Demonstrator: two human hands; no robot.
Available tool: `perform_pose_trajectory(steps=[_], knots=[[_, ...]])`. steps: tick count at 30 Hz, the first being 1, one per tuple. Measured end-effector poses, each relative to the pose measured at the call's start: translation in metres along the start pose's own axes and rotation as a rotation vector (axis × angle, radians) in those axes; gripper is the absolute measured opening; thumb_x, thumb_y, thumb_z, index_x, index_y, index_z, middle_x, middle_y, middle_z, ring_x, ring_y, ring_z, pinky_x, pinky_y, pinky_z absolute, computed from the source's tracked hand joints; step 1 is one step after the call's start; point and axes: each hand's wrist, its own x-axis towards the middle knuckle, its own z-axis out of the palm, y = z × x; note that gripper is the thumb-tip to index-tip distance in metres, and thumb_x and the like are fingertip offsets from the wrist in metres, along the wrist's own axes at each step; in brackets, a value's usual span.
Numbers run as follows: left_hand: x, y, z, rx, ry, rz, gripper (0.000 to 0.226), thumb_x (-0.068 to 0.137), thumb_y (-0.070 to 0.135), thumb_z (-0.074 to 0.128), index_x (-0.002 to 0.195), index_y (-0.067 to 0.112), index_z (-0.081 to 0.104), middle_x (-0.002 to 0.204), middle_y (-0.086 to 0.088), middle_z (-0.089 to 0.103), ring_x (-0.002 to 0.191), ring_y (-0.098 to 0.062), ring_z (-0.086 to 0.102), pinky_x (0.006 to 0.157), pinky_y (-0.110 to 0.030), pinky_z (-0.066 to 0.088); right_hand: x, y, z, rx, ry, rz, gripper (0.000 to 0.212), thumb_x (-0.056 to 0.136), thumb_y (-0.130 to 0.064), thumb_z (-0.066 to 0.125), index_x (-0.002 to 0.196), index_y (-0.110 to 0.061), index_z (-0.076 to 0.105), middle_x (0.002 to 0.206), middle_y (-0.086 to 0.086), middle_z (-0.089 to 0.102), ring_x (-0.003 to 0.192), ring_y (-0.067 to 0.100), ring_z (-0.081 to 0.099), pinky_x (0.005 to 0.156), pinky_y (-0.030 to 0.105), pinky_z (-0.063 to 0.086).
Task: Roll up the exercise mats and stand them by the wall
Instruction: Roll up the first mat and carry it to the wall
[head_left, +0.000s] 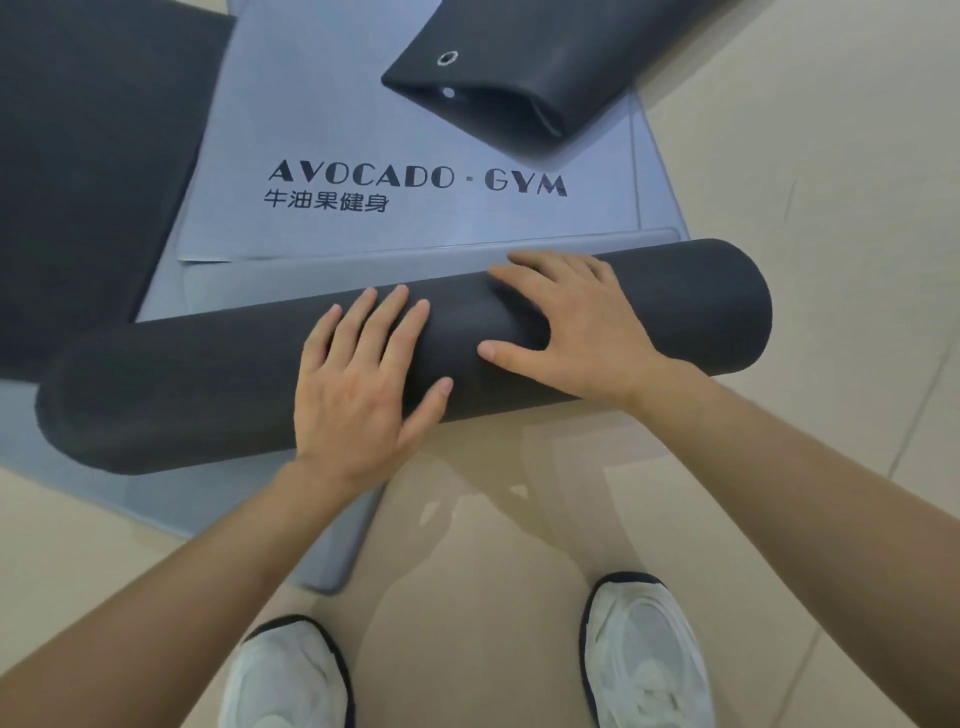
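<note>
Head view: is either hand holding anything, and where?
Nothing gripped: left hand and right hand press flat on top of the rolled mat, near its middle.

Head camera looks steeply down, close over the floor (779, 156).

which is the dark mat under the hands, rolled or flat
Rolled: the dark mat forms a thick tube lying on its side.

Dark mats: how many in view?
3: dark grey foam roll at centre; flat dark mat at left; curled dark mat with eyelets at top. Others may be hidden.
</note>
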Motion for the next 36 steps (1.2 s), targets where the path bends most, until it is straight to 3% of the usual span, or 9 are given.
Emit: perform_pose_trajectory(steps=[6,10,14,19,25,29,31,34,36], knots=[[0.048,-0.02,-0.006,-0.043,-0.087,-0.022,0.064,0.097,0.056,0.039,0.144,0.016,0.055,0.147,-0.004,0.059,0.133,-0.03,0.054,0.113,-0.045,0.035,-0.005,0.009,0.002,-0.122,0.229,-0.06,0.083,0.087,-0.078,0.047,0.144,-0.018,0.056,0.146,0.008,0.055,0.138,0.031,0.047,0.119,0.052,0.029],[0.086,-0.037,-0.008,-0.112,-0.222,-0.055,0.065,0.096,0.062,0.03,0.144,0.023,0.053,0.141,0.001,0.062,0.127,-0.028,0.056,0.106,-0.044,0.038,0.017,0.01,-0.012,-0.338,-0.106,-0.002,0.127,0.065,-0.102,0.037,0.163,-0.024,0.014,0.168,0.013,0.022,0.155,0.038,0.016,0.124,0.063,0.009],[0.107,-0.051,-0.011,-0.19,-0.164,0.048,0.06,0.093,0.059,0.045,0.136,0.021,0.062,0.139,0.002,0.064,0.127,-0.026,0.057,0.103,-0.044,0.041,0.057,0.019,-0.033,-0.434,-0.285,-0.041,0.148,0.049,-0.103,0.055,0.162,-0.025,-0.003,0.166,0.016,0.02,0.153,0.041,0.019,0.123,0.064,0.015],[0.077,-0.03,-0.007,-0.084,-0.015,0.063,0.074,0.079,0.059,0.062,0.139,0.015,0.061,0.147,-0.004,0.058,0.135,-0.03,0.053,0.108,-0.046,0.039,0.078,0.025,-0.038,-0.475,-0.21,-0.136,0.129,0.047,-0.099,0.062,0.149,-0.026,0.032,0.127,0.01,0.055,0.114,0.032,0.053,0.097,0.047,0.043],[0.047,-0.026,0.009,0.019,-0.009,-0.005,0.1,0.075,0.074,0.068,0.155,0.019,0.044,0.161,-0.014,0.04,0.147,-0.041,0.036,0.122,-0.056,0.024,0.062,0.011,-0.035,-0.29,-0.234,0.008,0.105,0.052,-0.095,0.066,0.13,-0.028,0.048,0.092,-0.003,0.049,0.084,0.022,0.051,0.071,0.035,0.037],[0.033,-0.035,0.009,-0.064,0.064,-0.247,0.089,0.083,0.077,0.059,0.151,0.02,0.05,0.161,-0.011,0.041,0.146,-0.039,0.038,0.117,-0.054,0.031,0.043,-0.006,-0.023,-0.107,-0.217,0.265,0.101,0.054,-0.098,0.061,0.128,-0.03,0.051,0.106,-0.006,0.062,0.096,0.024,0.062,0.074,0.036,0.041],[0.019,-0.024,0.009,-0.28,0.071,-0.439,0.087,0.084,0.074,0.061,0.153,0.023,0.046,0.163,-0.008,0.038,0.145,-0.034,0.039,0.114,-0.053,0.038,0.035,-0.016,-0.014,-0.061,-0.198,0.339,0.1,0.056,-0.101,0.055,0.126,-0.031,0.051,0.111,-0.007,0.064,0.102,0.024,0.064,0.075,0.036,0.043],[-0.002,0.011,0.007,-0.772,-0.054,-0.658,0.101,0.079,0.073,0.067,0.162,0.038,0.022,0.171,0.002,0.015,0.153,-0.016,0.027,0.119,-0.048,0.039,0.015,-0.031,-0.003,-0.015,-0.119,0.357,0.091,0.066,-0.099,0.047,0.132,-0.036,0.048,0.117,-0.007,0.066,0.108,0.023,0.064,0.085,0.041,0.052],[-0.012,0.027,0.007,-0.906,-0.077,-0.718,0.11,0.076,0.07,0.071,0.163,0.045,0.009,0.173,0.01,0.003,0.156,-0.011,0.02,0.121,-0.05,0.038,-0.005,-0.034,-0.001,0.034,-0.06,0.314,0.083,0.079,-0.089,0.048,0.148,-0.042,0.039,0.133,-0.007,0.062,0.119,0.02,0.061,0.094,0.042,0.051]])
